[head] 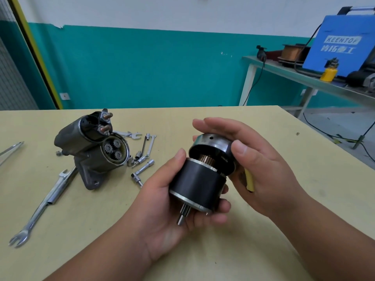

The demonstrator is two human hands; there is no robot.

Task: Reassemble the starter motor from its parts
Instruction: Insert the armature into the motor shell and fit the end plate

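Left hand fingers wrapped the black motor housing; right hand fingers clasped the end cap, tilted above it.

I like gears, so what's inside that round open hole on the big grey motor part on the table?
Inside the grey housing, three small toothed gears sit in a ring within its round opening. What lies behind them, deeper in, is hidden in shadow.

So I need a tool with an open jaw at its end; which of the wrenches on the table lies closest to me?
The long open-end wrench at the table's left, its forked jaw at the near end. The small spanner and socket wrenches lie farther back, beside the starter housing.
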